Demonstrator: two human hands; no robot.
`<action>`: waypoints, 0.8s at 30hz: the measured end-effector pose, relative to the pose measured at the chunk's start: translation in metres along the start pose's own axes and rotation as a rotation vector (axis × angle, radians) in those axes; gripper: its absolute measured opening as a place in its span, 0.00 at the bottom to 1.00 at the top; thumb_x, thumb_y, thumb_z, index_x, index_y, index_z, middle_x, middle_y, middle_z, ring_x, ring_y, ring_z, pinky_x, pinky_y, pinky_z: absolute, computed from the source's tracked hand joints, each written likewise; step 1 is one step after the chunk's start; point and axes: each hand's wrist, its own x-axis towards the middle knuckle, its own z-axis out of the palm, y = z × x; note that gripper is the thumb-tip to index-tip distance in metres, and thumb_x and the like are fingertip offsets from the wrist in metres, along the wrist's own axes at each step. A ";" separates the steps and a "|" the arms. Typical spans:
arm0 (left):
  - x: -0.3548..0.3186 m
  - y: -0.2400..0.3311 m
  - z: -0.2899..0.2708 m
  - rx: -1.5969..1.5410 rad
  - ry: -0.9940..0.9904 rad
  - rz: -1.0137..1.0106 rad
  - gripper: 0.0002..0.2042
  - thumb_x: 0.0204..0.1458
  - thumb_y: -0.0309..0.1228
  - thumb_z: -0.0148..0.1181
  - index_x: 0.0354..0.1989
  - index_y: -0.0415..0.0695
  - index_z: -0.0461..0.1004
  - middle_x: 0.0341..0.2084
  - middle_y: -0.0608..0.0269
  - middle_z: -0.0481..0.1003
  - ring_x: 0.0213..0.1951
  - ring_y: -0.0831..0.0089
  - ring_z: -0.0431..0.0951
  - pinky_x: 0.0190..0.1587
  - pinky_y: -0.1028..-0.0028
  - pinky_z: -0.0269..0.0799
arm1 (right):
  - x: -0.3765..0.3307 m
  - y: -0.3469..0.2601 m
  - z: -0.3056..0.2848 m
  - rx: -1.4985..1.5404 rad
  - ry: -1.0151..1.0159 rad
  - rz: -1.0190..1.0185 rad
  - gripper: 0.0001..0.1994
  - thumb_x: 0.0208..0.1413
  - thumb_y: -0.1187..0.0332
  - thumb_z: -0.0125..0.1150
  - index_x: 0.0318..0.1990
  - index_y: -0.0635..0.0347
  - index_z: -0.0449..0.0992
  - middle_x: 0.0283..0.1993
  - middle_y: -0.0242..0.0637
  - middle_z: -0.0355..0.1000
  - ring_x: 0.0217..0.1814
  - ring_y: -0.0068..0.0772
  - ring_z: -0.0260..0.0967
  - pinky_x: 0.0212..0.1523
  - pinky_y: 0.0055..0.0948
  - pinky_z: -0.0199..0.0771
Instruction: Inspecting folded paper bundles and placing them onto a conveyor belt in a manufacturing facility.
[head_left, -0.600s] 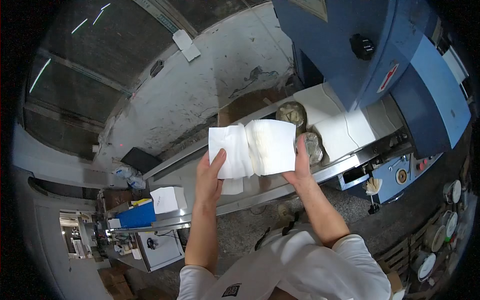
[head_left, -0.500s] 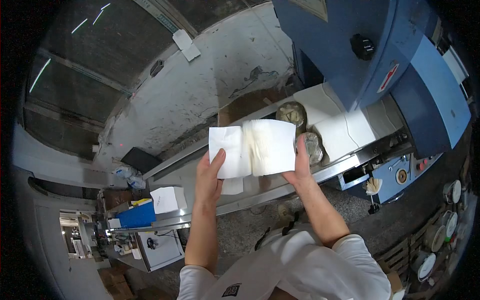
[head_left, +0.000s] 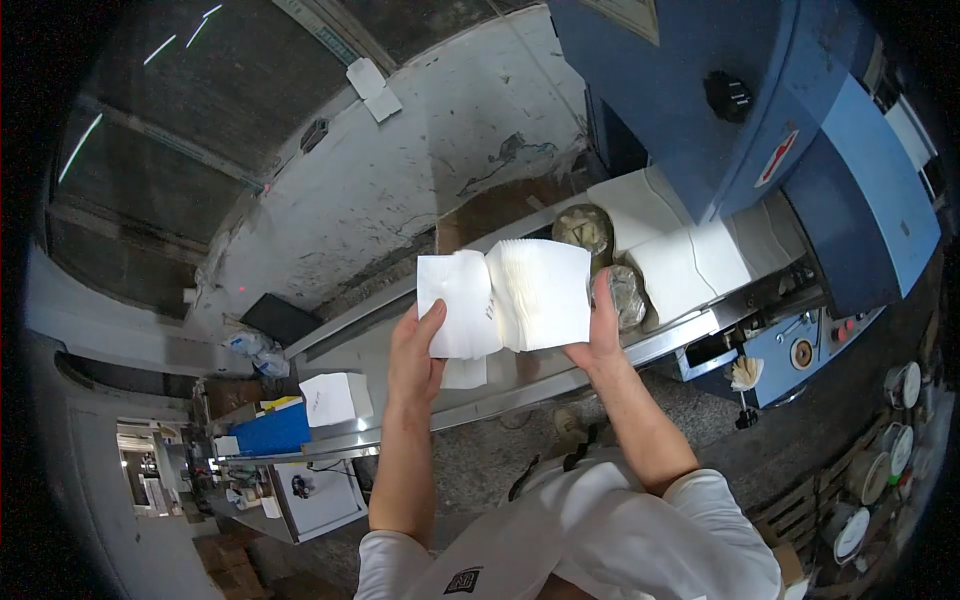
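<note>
A thick block of white paper sheets (head_left: 550,300) is spread like an open book between my two hands, above the metal bench. My left hand (head_left: 408,345) is closed on its left part, thumb lying on top and fingers underneath. Against the right edge, my right hand (head_left: 598,325) grips the block with its thumb up along the side. The right part's sheet edges are fanned toward the middle gap, where small dark marks show on the left part. Below the block, a white paper piece (head_left: 465,374) shows partly; the rest of it is hidden.
Stacks of white paper (head_left: 688,268) lie on the metal bench (head_left: 520,395) beside a blue machine (head_left: 680,90). Two round, shiny lumps (head_left: 583,230) sit between them and the block. Farther left are another white stack (head_left: 335,400) and a blue box (head_left: 273,430).
The sheets have shifted within the block: the right part is now more visibly fanned, and dark marks have appeared near the gap. Both hands stay in nearly the same place.
</note>
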 end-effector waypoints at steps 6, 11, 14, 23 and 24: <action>-0.001 -0.001 -0.002 -0.011 0.001 -0.004 0.22 0.58 0.35 0.54 0.57 0.33 0.65 0.48 0.53 0.74 0.47 0.67 0.77 0.50 0.69 0.73 | 0.000 0.002 -0.001 -0.002 0.016 0.006 0.42 0.59 0.33 0.32 0.68 0.61 0.52 0.68 0.44 0.56 0.69 0.45 0.55 0.68 0.45 0.53; -0.003 0.001 0.000 -0.006 0.024 -0.008 0.22 0.58 0.35 0.54 0.57 0.32 0.65 0.48 0.52 0.74 0.47 0.66 0.77 0.50 0.69 0.73 | -0.003 0.000 -0.001 0.112 -0.009 0.052 0.37 0.63 0.38 0.30 0.67 0.61 0.53 0.66 0.42 0.59 0.68 0.42 0.57 0.67 0.41 0.55; -0.005 0.003 0.000 -0.007 0.013 -0.015 0.22 0.58 0.35 0.53 0.57 0.32 0.65 0.48 0.52 0.74 0.47 0.67 0.77 0.50 0.69 0.72 | -0.004 -0.001 0.004 0.104 0.015 0.050 0.38 0.62 0.37 0.30 0.68 0.60 0.53 0.67 0.43 0.58 0.68 0.43 0.56 0.67 0.42 0.54; -0.010 0.008 0.006 -0.010 0.011 -0.012 0.22 0.59 0.35 0.52 0.57 0.31 0.64 0.48 0.52 0.74 0.47 0.68 0.77 0.49 0.71 0.73 | -0.005 0.001 0.002 0.159 0.012 0.080 0.40 0.60 0.35 0.32 0.68 0.59 0.53 0.67 0.42 0.57 0.69 0.44 0.55 0.68 0.44 0.52; -0.009 0.008 0.006 -0.011 0.012 -0.012 0.22 0.59 0.35 0.52 0.57 0.31 0.64 0.48 0.52 0.74 0.47 0.68 0.77 0.49 0.71 0.73 | -0.005 0.001 0.002 0.158 0.012 0.081 0.40 0.60 0.35 0.32 0.68 0.59 0.53 0.67 0.42 0.57 0.69 0.44 0.55 0.68 0.44 0.52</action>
